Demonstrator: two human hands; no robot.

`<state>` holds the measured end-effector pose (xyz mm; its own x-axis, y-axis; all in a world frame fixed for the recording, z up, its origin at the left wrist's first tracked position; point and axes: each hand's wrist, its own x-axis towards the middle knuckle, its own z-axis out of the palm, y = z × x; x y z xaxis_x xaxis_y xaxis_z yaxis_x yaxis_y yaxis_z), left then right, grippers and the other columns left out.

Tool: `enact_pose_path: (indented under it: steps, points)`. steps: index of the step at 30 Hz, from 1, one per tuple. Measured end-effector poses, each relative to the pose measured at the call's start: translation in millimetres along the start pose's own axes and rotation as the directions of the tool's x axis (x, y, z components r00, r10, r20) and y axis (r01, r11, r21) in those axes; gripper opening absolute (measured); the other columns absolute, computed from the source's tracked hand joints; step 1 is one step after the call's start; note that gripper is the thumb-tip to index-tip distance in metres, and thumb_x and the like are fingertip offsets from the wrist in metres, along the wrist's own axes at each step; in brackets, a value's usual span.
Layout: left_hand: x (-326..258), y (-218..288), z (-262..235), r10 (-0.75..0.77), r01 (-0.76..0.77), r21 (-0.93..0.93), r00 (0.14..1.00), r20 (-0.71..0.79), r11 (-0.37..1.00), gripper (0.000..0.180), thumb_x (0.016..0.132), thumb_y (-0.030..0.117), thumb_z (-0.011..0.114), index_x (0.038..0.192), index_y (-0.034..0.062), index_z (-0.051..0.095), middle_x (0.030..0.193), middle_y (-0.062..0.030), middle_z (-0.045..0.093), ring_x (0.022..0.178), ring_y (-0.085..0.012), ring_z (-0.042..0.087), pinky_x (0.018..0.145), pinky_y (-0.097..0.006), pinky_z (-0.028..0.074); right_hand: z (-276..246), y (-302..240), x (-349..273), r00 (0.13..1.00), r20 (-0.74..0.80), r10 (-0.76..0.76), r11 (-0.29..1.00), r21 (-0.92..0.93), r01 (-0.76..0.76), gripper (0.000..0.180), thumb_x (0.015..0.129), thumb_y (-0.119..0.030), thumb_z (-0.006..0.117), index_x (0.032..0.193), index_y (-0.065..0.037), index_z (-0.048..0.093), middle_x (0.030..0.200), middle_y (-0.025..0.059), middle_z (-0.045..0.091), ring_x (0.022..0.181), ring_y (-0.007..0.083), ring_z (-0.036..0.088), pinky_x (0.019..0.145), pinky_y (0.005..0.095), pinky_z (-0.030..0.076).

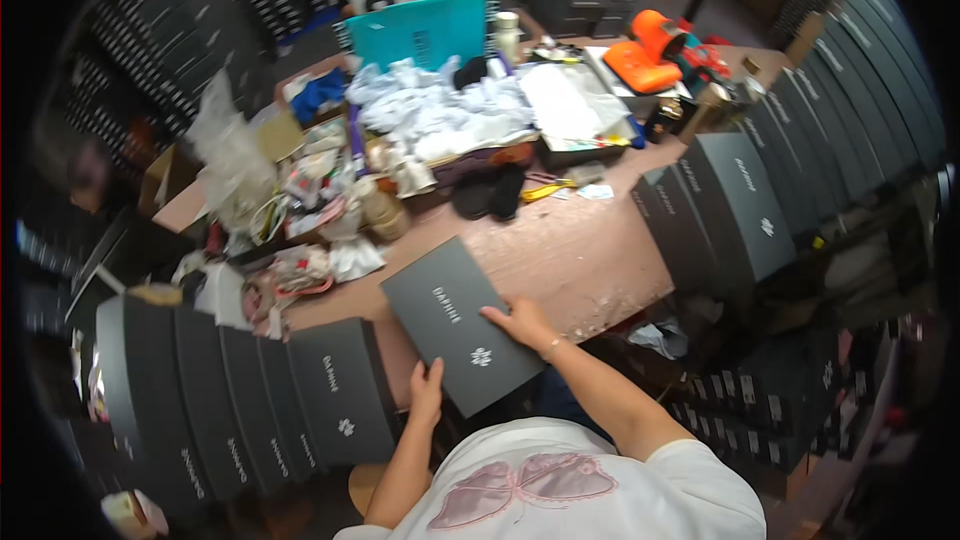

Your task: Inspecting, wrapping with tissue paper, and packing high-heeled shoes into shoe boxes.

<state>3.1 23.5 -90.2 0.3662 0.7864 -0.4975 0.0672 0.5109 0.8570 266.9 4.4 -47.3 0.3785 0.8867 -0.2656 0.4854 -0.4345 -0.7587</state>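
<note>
A flat dark grey shoebox (452, 342), with pale print and a small flower mark on top, lies tilted over the table's near edge in front of me. On its lower left edge, my left hand (427, 395) is closed, thumb on top. My right hand (524, 324) grips the opposite right edge, its thumb resting on the top face. The undersides of both hands' fingers are hidden by the box. Close to my left hand stands a stack of similar grey shoeboxes (336, 375).
More grey shoeboxes (745, 185) are stacked at the right. The pinkish table (570, 255) bears crumpled white paper (435, 105), black cloth pieces (488, 192), yellow-handled scissors (548, 188), an orange tape dispenser (640, 65) and cluttered bins (320, 190). Boxes pile up behind.
</note>
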Motion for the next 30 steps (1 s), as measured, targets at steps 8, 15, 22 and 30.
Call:
enact_pose_path:
  steps: [8, 15, 22, 30]
  points:
    - [-2, 49, 35, -0.176, 0.238, -0.254, 0.954, 0.241, 0.938, 0.051, 0.088, 0.027, 0.065, 0.130, 0.0065, 0.045, 0.124, -0.0096, 0.055, 0.115, -0.0241, 0.052, 0.096, -0.042, 0.044, -57, 3, -48, 0.973, 0.162, -0.163, 0.903, 0.422, 0.081, 0.079, 0.085, -0.037, 0.067, 0.146, -0.006, 0.028, 0.150, 0.0196, 0.028, 0.139, 0.0291, 0.025, 0.114, 0.0357, 0.019]
    - [-56, 201, 209, 0.320, -0.256, -0.239, 0.347, 0.881, 0.937, 0.095, 0.081, 0.013, 0.071, 0.152, 0.0116, 0.008, 0.149, -0.0144, 0.030, 0.128, -0.0258, 0.043, 0.103, -0.038, 0.039, -398, -43, -148, 0.901, -0.307, 0.307, 0.807, 0.585, -0.076, 0.075, 0.083, -0.024, 0.067, 0.142, 0.003, 0.032, 0.127, 0.0163, 0.054, 0.106, 0.0190, 0.059, 0.092, 0.0297, 0.047]
    - [-53, 174, 173, 0.142, -0.274, -0.012, 0.459, 0.877, 0.962, 0.056, 0.086, 0.008, 0.067, 0.137, 0.0035, 0.044, 0.134, -0.0126, 0.046, 0.117, -0.0216, 0.054, 0.097, -0.033, 0.045, -461, 19, -109, 0.749, -0.643, -0.161, 0.743, -0.579, -0.337, 0.040, 0.087, -0.030, 0.062, 0.116, -0.002, 0.062, 0.118, 0.0149, 0.062, 0.112, 0.0264, 0.057, 0.099, 0.0343, 0.040]
    - [-78, 116, -84, 0.276, -0.240, 0.155, 0.920, -0.278, 0.958, 0.033, 0.091, 0.009, 0.061, 0.121, -0.0043, 0.055, 0.111, -0.0100, 0.061, 0.101, -0.0136, 0.057, 0.090, -0.025, 0.045, -15, -43, -23, 0.915, 0.294, -0.275, 0.958, 0.165, 0.235, 0.068, 0.080, -0.034, 0.073, 0.132, -0.001, 0.044, 0.116, 0.0213, 0.057, 0.094, 0.0265, 0.061, 0.079, 0.0357, 0.051]
